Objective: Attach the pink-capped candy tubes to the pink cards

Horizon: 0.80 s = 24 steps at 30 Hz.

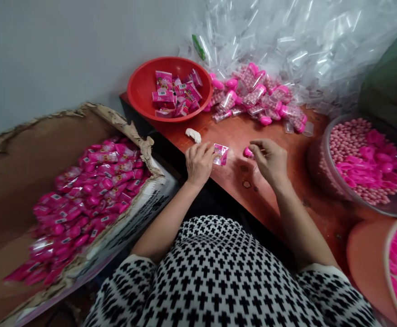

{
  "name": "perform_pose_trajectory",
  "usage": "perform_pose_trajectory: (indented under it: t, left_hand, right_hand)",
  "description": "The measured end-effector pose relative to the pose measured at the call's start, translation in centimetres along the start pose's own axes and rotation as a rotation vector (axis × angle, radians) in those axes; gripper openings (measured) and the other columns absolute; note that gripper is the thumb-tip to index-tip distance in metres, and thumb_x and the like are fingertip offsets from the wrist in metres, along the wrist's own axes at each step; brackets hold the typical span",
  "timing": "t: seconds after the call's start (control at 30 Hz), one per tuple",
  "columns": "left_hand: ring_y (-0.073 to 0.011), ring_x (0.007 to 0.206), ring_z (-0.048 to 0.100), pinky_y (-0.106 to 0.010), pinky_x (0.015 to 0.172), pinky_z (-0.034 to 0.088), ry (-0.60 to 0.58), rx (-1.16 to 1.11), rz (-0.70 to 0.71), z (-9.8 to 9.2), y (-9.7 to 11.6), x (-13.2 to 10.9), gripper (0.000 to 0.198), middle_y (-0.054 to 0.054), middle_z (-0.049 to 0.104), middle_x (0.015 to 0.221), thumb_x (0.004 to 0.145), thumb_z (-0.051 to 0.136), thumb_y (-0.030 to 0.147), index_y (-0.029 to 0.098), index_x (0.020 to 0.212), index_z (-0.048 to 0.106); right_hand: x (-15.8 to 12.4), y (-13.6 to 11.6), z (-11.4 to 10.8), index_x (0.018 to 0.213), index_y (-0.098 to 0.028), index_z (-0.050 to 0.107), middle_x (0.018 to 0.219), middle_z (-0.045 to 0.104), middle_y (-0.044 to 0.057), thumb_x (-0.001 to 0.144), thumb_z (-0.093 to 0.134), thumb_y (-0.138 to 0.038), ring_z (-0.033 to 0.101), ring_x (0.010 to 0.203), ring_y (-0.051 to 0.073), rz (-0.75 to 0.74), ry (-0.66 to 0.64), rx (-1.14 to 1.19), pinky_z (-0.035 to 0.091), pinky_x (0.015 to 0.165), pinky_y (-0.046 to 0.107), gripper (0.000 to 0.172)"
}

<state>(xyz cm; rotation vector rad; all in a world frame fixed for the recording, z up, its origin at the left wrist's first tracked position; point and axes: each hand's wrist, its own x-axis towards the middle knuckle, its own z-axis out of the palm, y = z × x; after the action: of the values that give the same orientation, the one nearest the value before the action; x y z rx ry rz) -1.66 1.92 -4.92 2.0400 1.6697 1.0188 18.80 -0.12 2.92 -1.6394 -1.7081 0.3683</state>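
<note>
My left hand (199, 162) is at the table's front edge, its fingers closed on the left side of a small printed pink packet (221, 154). To the right, my right hand (271, 161) has thumb and fingers pinched at a small bright pink cap (248, 152). Whether a clear tube hangs beneath that cap is hidden. A crumpled white scrap (193, 135) lies just beyond my left hand.
A red bowl (135, 86) holds pink packets. Behind are bead-filled, pink-capped tubes (252, 95) and a heap of clear tubes (300, 50). Right stand a bead tub (327, 168) and a peach bucket (365, 259). A torn carton (17, 131) with pink-wrapped pieces (96, 190) stands left.
</note>
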Motion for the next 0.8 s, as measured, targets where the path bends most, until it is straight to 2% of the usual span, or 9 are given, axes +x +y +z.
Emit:
perform_pose_trajectory:
  t: [0.1, 0.23, 0.3, 0.43, 0.5, 0.63, 0.7, 0.8]
  left_hand:
    - [-0.0366, 0.127, 0.044, -0.053, 0.106, 0.026, 0.102, 0.069, -0.122, -1.3, -1.4, 1.5, 0.048, -0.015, 0.054, 0.137, 0.085, 0.059, 0.044, 0.023, 0.129, 0.060]
    - [-0.0367, 0.123, 0.045, -0.055, 0.105, 0.026, 0.027, 0.062, -0.156, -1.5, -3.9, 4.0, 0.041, -0.014, 0.057, 0.132, 0.085, 0.060, 0.037, 0.024, 0.123, 0.064]
    - [-0.0360, 0.123, 0.046, -0.055, 0.105, 0.027, 0.016, 0.044, -0.155, -1.4, -4.2, 4.4, 0.038, -0.014, 0.058, 0.131, 0.086, 0.058, 0.036, 0.024, 0.121, 0.065]
    - [-0.0357, 0.135, 0.036, -0.054, 0.110, 0.023, 0.091, 0.043, -0.097, -1.4, -2.6, 2.9, 0.046, -0.015, 0.046, 0.145, 0.085, 0.060, 0.038, 0.022, 0.128, 0.060]
    - [-0.0339, 0.139, 0.032, -0.051, 0.113, 0.021, 0.058, 0.017, -0.005, -1.3, -1.3, 1.8, 0.050, -0.014, 0.043, 0.149, 0.084, 0.061, 0.041, 0.022, 0.131, 0.057]
    - [-0.0317, 0.137, 0.039, -0.050, 0.114, 0.023, -0.119, -0.030, 0.094, -0.2, -0.1, 0.1, 0.035, -0.011, 0.053, 0.141, 0.085, 0.061, 0.039, 0.025, 0.117, 0.067]
    - [-0.0307, 0.136, 0.042, -0.051, 0.114, 0.024, -0.127, -0.027, 0.081, 0.5, -0.3, -0.2, 0.028, -0.008, 0.057, 0.138, 0.087, 0.059, 0.036, 0.026, 0.110, 0.070]
    - [-0.0294, 0.133, 0.046, -0.051, 0.114, 0.026, -0.078, -0.031, 0.066, 1.2, -0.7, -0.2, 0.024, -0.007, 0.061, 0.133, 0.088, 0.058, 0.034, 0.026, 0.104, 0.072]
  right_hand:
    - [-0.8, -0.6, 1.8, 0.090, -0.017, 0.072, 0.088, 0.074, 0.008, 0.086, 0.057, -0.029, 0.066, 0.071, 0.019, -0.016, -0.086, 0.033, 0.049, 0.068, 0.032, 0.020]
    - [-1.2, -0.2, 2.6, 0.088, -0.017, 0.072, 0.085, 0.075, 0.008, 0.086, 0.056, -0.029, 0.066, 0.072, 0.020, 0.003, -0.137, 0.037, 0.048, 0.069, 0.032, 0.020]
    - [-1.3, -0.1, 2.6, 0.087, -0.019, 0.072, 0.085, 0.074, 0.007, 0.086, 0.056, -0.030, 0.066, 0.071, 0.019, 0.031, -0.136, 0.045, 0.048, 0.069, 0.032, 0.020]
    - [-1.4, -0.1, 2.7, 0.086, -0.020, 0.071, 0.080, 0.073, 0.005, 0.086, 0.055, -0.033, 0.064, 0.069, 0.018, 0.088, -0.151, 0.106, 0.048, 0.065, 0.031, 0.021]
    - [-1.4, -0.2, 2.9, 0.084, -0.019, 0.071, 0.077, 0.072, 0.004, 0.085, 0.055, -0.033, 0.063, 0.068, 0.017, 0.104, -0.166, 0.130, 0.047, 0.064, 0.029, 0.021]
    - [-1.5, -0.1, 3.5, 0.083, -0.020, 0.070, 0.075, 0.071, 0.002, 0.084, 0.055, -0.032, 0.061, 0.066, 0.016, 0.117, -0.196, 0.185, 0.045, 0.064, 0.029, 0.019]
    - [-1.5, 0.0, 4.0, 0.084, -0.020, 0.070, 0.074, 0.070, 0.002, 0.084, 0.055, -0.033, 0.061, 0.066, 0.016, 0.137, -0.209, 0.226, 0.045, 0.065, 0.029, 0.020]
    - [-1.5, 0.2, 4.8, 0.086, -0.019, 0.068, 0.074, 0.069, 0.001, 0.083, 0.057, -0.036, 0.062, 0.068, 0.015, 0.224, -0.212, 0.312, 0.047, 0.066, 0.029, 0.021]
